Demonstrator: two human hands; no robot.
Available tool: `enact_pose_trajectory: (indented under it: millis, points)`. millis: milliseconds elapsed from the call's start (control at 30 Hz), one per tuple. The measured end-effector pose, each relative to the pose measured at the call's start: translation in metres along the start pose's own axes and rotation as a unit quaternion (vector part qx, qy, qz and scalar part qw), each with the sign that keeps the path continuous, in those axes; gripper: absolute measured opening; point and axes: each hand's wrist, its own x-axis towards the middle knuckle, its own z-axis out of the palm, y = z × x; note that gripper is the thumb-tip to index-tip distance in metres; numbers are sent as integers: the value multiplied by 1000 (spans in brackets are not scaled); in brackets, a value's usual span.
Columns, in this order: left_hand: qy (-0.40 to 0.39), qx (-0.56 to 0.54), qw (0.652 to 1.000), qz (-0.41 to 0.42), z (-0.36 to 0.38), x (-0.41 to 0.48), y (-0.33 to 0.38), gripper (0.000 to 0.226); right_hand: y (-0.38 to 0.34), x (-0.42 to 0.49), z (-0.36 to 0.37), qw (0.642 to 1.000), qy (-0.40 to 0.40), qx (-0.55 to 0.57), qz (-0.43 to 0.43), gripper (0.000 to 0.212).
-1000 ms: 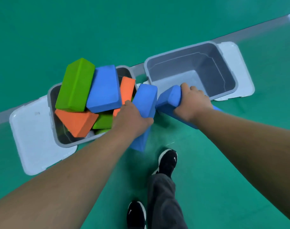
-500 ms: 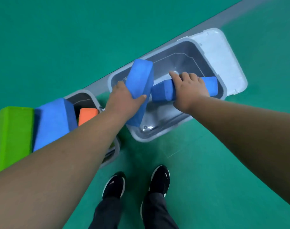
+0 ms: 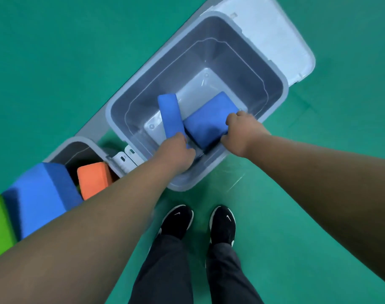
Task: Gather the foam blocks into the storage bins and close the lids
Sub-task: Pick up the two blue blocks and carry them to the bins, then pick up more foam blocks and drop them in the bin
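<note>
both arms reach down; left hand (image 3: 176, 150) grips the narrow block (image 3: 169, 115), right hand (image 3: 242, 132) grips the wide block (image 3: 209, 120).

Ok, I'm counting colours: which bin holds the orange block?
The crowded bin at lower left, with the orange block; the other bin holds only blue blocks.

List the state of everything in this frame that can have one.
right bin: open.
lid: off, lying at the right bin's far end.
left bin: open, heaped with blocks above its rim.
slim blue block: tilted inside the right bin, gripped by the left hand.
wide blue block: inside the right bin, gripped by the right hand.
</note>
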Motion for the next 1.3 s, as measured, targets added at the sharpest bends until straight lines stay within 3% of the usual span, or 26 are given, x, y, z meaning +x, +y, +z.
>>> enact_pose_trajectory:
  millis: [300,533,900,1133,1300]
  points:
    - [-24,111,987,118,-17,-15,64,23,26,-54,-14,987,37,128,90,39]
    - [-73,245,939,231,38,-49,130,22,77,-146,37,940,59,262,211,43]
    - [-178,395,814,388,269,-190,207,26,179,-372,245,787,56,418,451,43]
    - [-234,493,708,449,433,-338,190,22,193,-531,383,690,81,497,520,43]
    - [-278,515,650,485,552,-453,168,18,188,-655,476,606,91,543,575,43]
